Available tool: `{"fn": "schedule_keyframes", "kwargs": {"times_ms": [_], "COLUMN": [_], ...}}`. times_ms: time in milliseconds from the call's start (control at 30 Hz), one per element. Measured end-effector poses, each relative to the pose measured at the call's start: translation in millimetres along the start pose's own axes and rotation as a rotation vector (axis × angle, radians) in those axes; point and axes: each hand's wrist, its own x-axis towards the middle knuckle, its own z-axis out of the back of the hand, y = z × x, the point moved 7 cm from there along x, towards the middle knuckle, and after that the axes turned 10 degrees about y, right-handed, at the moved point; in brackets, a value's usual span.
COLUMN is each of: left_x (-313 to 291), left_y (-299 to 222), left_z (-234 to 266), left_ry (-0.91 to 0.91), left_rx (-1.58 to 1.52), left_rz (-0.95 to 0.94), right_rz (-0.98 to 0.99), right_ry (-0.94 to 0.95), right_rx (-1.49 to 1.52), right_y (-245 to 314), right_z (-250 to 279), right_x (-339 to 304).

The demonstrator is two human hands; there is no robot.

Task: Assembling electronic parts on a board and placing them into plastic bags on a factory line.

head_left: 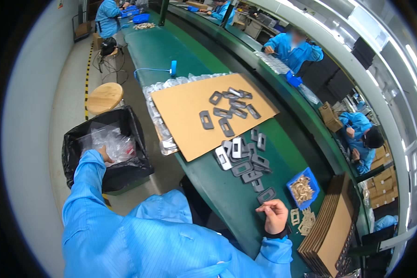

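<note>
My left hand [106, 155] reaches down into a bin lined with a black bag [141, 160], against the crumpled clear plastic bags [113, 141] inside. Its thumb and fingers look apart; part of the hand is hidden by the sleeve and plastic. Over the green table edge, my right hand [276, 217] is curled with its fingertips together, and nothing shows between them. Just beyond it lies a dark grey rectangular frame [266, 195], the nearest of a loose heap of grey plastic frames [242, 168]. More frames [224, 126] are scattered on a brown cardboard sheet [185, 111].
A blue tray [314, 177] of small tan pieces stands right of the heap, with flat tan frames [306, 222] beside it. Upright cardboard sheets [331, 227] line the right. A wooden stool [105, 98] is behind the bin. Co-workers in blue [294, 51] sit across the line.
</note>
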Motion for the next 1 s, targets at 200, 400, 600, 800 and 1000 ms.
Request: {"fn": "schedule_keyframes", "kwargs": {"times_ms": [200,400,600,800,1000], "left_x": [66,104,132,156,146], "left_y": [-59,-99,-114,-107,-105], "left_z": [-26,-53,-71,-100,-82], "left_ry": [0.052,0.105,0.128,0.199,0.277], "left_rx": [0.349,0.321,0.256,0.242,0.206], "left_rz": [0.185,0.223,0.222,0.152,-0.163], "right_rz": [0.008,0.035,-0.017,0.028,0.017], "right_ry": [-0.006,-0.097,-0.128,-0.129,-0.126], "right_rx": [0.016,-0.045,-0.261,-0.355,-0.405], "right_y": [4,7,7,8,6], "right_z": [-3,2,-7,-14,-9], "right_x": [1,0,-1,0,-1]}}
